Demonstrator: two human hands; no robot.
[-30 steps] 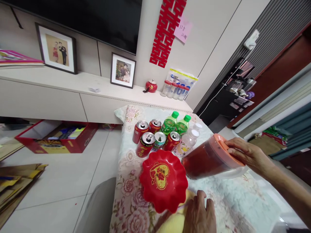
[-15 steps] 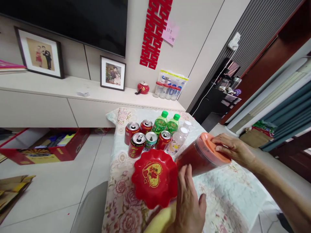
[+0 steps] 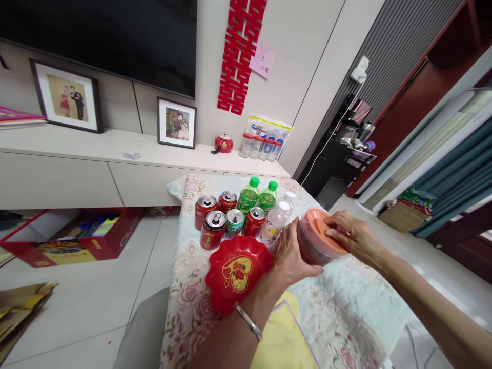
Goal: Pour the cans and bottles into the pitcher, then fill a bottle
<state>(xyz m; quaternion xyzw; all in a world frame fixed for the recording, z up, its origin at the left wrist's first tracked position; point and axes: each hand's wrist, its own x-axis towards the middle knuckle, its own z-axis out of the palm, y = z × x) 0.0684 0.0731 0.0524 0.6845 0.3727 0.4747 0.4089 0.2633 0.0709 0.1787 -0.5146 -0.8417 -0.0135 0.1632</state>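
Note:
A clear container with dark red sides and an orange lid point(image 3: 321, 230) stands, slightly tilted, at the right of the flowered table. My right hand point(image 3: 351, 236) grips the raised part of its lid with bent fingers. Against the container's near left side lies my left hand point(image 3: 290, 253), thumb and fingers spread apart, a silver bracelet on the wrist. A red scalloped plate point(image 3: 237, 271) with a gold heart is partly under my left forearm. Below the forearm is a yellow cloth point(image 3: 282, 335). Behind the plate stand several cans point(image 3: 213, 230) and bottles point(image 3: 249, 197).
Behind the table runs a white cabinet point(image 3: 154, 156) with framed photos point(image 3: 177, 123), a red pot point(image 3: 223, 143) and lidded jars point(image 3: 253, 147). A red box point(image 3: 103, 241) sits on the floor at left; a grey seat point(image 3: 148, 328) touches the table's left side.
The container has moved left and become more upright, my right hand still on its lid. My left hand has moved up and forward to the container's side, its forearm now crossing the plate.

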